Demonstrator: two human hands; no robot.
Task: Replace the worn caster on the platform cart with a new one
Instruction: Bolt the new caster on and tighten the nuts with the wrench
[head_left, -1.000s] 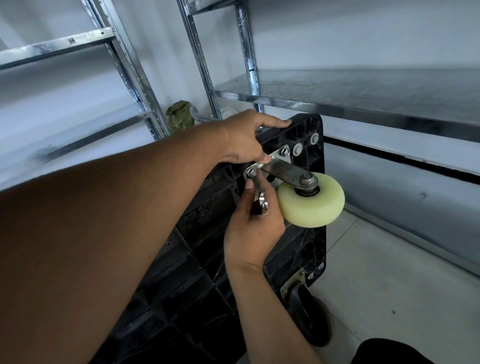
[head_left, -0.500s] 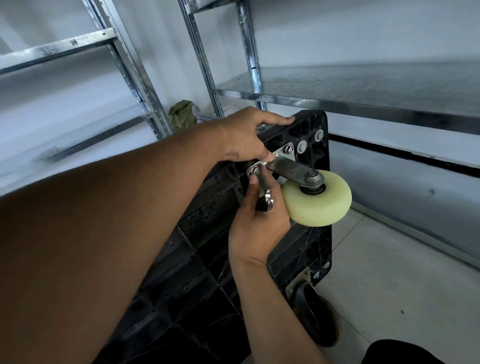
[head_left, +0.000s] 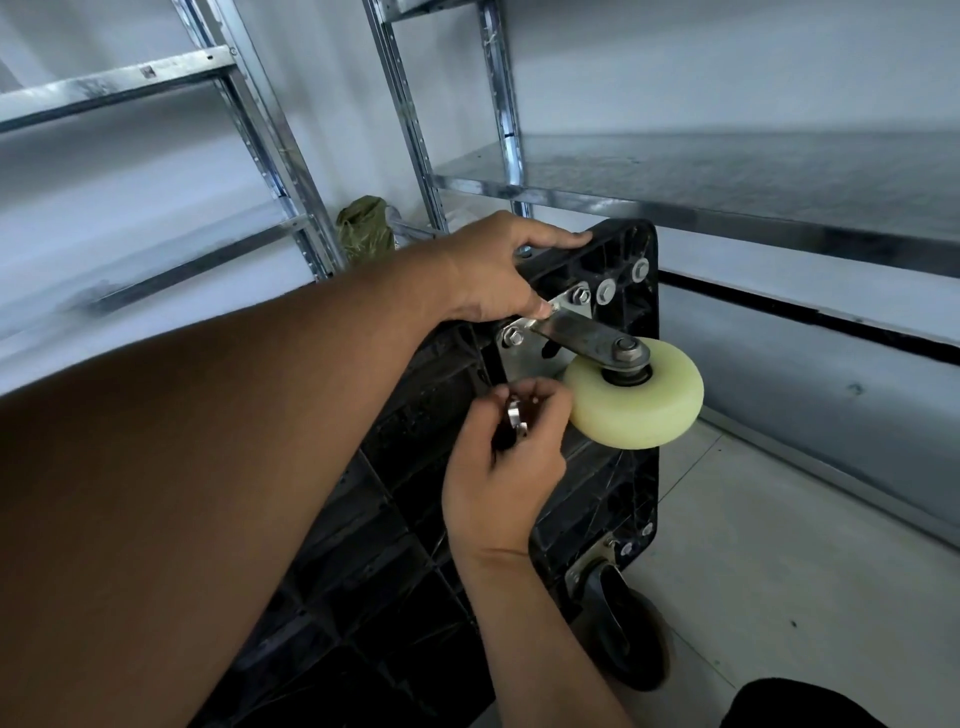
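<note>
The black platform cart (head_left: 415, 597) stands on its side with its ribbed underside facing me. At its upper corner a cream caster wheel (head_left: 636, 410) sits in a metal fork on a mounting plate (head_left: 519, 364), with a bolt (head_left: 514, 338) at the plate's left corner. My left hand (head_left: 493, 270) grips the cart's top edge, and its thumb presses on the fork. Just below the plate, my right hand (head_left: 504, 467) holds a small metal wrench (head_left: 515, 422), clear of the bolt. A black caster (head_left: 623, 634) is mounted at the cart's lower corner.
Metal shelving (head_left: 727, 171) runs along the wall right behind the cart, with uprights to the left. A green bag (head_left: 363, 228) lies behind the cart. Pale tiled floor (head_left: 779, 571) spreads to the right. A dark shape (head_left: 800, 706) fills the bottom right corner.
My right hand has drawn the wrench down off the plate's left bolt to a spot below the plate. My left hand has kept its grip on the cart.
</note>
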